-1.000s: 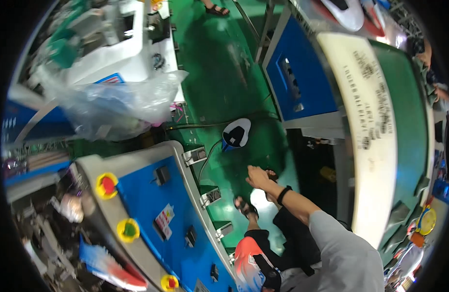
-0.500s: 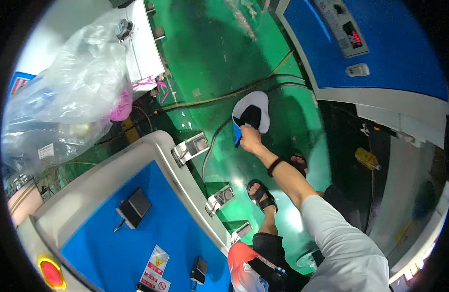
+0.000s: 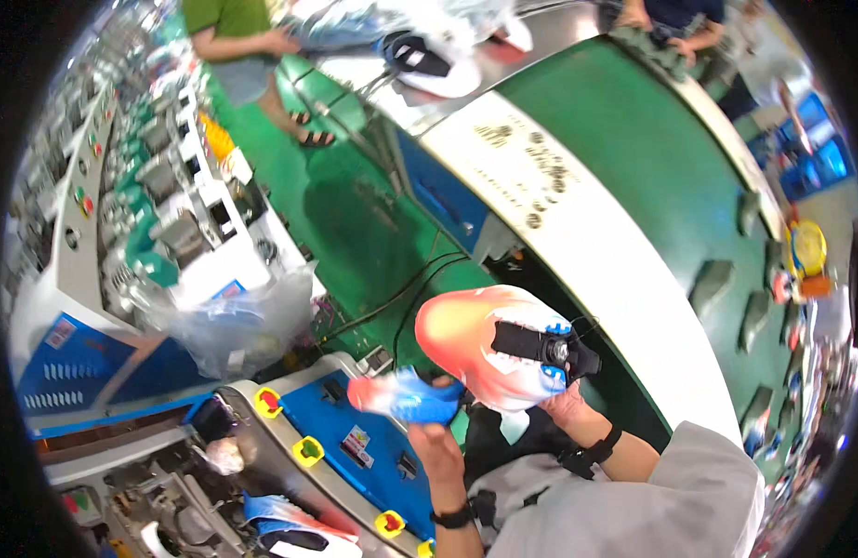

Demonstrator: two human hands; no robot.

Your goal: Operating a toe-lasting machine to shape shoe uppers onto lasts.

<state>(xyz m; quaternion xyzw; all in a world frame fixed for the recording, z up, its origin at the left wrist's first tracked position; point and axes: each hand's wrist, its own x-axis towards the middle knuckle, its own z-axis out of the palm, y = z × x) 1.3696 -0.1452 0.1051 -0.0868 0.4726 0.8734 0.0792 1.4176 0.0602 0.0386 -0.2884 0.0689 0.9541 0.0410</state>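
Observation:
My right hand (image 3: pixel 566 405) holds an orange-and-white shoe upper (image 3: pixel 457 339) near its heel end. A black strip with a round dark piece lies across that upper, and its toe points left. Just left of it, my left hand (image 3: pixel 435 445) grips a second shoe upper (image 3: pixel 412 398), blue with an orange-and-white end and blurred by motion. The two uppers overlap in view; whether they touch, I cannot tell. Both sets of fingers are partly hidden behind the uppers.
A conveyor with a green belt (image 3: pixel 596 102) carries several dark pieces on my right. A blue machine panel (image 3: pixel 341 418) with yellow-ringed buttons stands below left. Another shoe upper (image 3: pixel 294 538) lies at lower left. A plastic bag (image 3: pixel 252 321) hangs left; a co-worker in a green shirt (image 3: pixel 229 23) stands beyond.
My view has lifted from the floor to the conveyor. My right hand, earlier reaching low with a shoe upper, is now raised. My left hand has come into view holding an upper.

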